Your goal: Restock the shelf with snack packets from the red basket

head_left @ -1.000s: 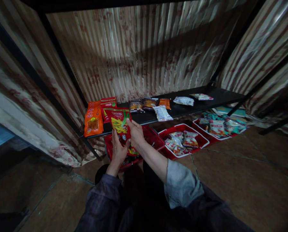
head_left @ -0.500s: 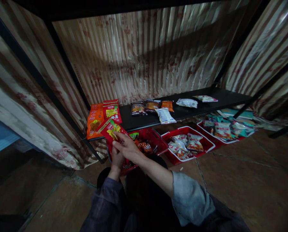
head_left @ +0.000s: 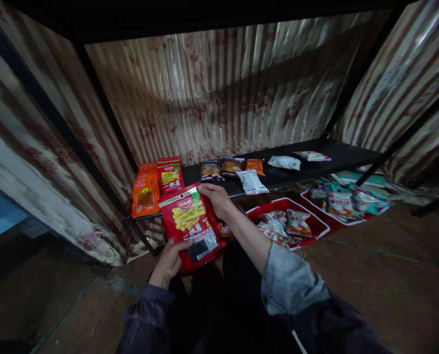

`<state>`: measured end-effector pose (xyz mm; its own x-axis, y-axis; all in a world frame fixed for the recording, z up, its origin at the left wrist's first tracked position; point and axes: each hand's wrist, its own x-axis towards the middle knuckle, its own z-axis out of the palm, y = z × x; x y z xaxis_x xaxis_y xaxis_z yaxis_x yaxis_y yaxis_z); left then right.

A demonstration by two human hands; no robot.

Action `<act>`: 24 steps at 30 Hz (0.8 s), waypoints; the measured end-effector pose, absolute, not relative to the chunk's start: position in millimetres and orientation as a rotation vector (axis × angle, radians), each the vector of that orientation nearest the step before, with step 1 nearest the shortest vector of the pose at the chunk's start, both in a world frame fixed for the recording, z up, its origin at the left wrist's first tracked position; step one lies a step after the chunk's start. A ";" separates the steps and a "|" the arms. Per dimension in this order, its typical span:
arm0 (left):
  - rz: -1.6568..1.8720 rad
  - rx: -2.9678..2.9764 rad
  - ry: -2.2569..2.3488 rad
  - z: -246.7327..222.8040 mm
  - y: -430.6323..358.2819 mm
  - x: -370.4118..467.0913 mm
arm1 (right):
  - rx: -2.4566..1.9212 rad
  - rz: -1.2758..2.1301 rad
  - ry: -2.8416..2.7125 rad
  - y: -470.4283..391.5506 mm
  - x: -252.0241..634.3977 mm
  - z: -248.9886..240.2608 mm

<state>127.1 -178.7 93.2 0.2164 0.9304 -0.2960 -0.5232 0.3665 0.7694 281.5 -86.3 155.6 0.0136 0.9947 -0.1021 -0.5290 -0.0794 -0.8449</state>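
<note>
A red snack bag (head_left: 191, 221) with a picture of yellow strips faces me, tilted, in front of the shelf. My left hand (head_left: 170, 259) grips its lower left edge, thumb on the front. At its upper right corner, my right hand (head_left: 216, 199) pinches the top edge. Behind it, a similar red bag (head_left: 169, 176) lies on the left end of the black shelf (head_left: 224, 186), beside an orange snack bag (head_left: 146, 191). The basket under the held bag is mostly hidden by it and my arms.
Several small snack packets, among them a white packet (head_left: 252, 182) overhanging the front edge, lie along the shelf. On the floor to the right stand a red basket (head_left: 317, 230) and another basket (head_left: 352, 221), both holding packets. A black shelf leg (head_left: 142, 237) stands at the left.
The red bag has turned to face me and stands more upright. My hands have moved apart: the left to the bag's lower left, the right up to its top right corner.
</note>
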 end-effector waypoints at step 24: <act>1.541 0.449 0.825 154.6 -124.8 125.0 | -0.886 1.569 -0.817 -95.2 317.7 106.7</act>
<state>125.0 -124.8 154.6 -0.1558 0.9708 -0.1826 -0.6904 0.0252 0.7230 317.7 -95.2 106.7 -0.1165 0.9863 -0.1168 -0.4696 -0.1584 -0.8686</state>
